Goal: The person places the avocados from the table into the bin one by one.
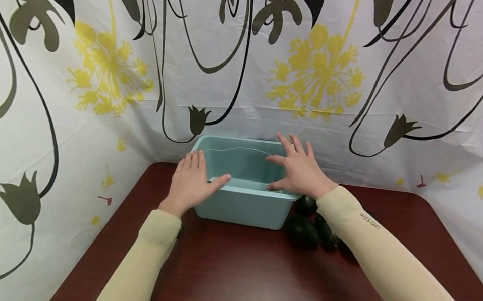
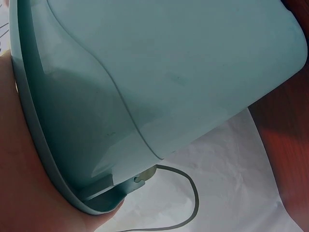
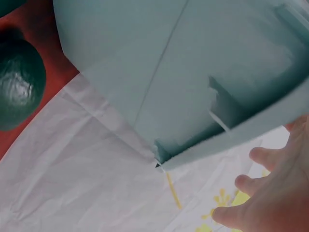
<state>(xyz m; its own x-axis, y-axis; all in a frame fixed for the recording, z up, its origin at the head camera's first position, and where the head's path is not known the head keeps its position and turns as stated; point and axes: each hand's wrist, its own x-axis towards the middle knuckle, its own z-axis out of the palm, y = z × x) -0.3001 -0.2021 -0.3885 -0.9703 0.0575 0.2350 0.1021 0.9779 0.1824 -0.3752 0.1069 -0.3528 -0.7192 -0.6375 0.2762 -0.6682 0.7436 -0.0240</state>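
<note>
A light blue plastic bin (image 1: 240,206) stands at the far side of the table, its inside partly visible. My left hand (image 1: 191,182) lies over its left rim with fingers straight and thumb stretched toward the inside. In the left wrist view that hand (image 2: 38,179) lies along the bin's rim (image 2: 36,140). Over the right rim is my right hand (image 1: 300,171), its fingers spread. The right wrist view shows those fingers (image 3: 263,157) apart, beyond the rim (image 3: 241,135). Neither hand is curled round anything.
Several glossy dark green, rounded, avocado-like things (image 1: 303,231) lie right of the bin, partly hidden by my right sleeve (image 1: 376,239). A small dark thing (image 1: 181,232) shows beside my left sleeve. A flower-patterned white cloth (image 1: 249,90) hangs behind the dark red table (image 1: 260,285).
</note>
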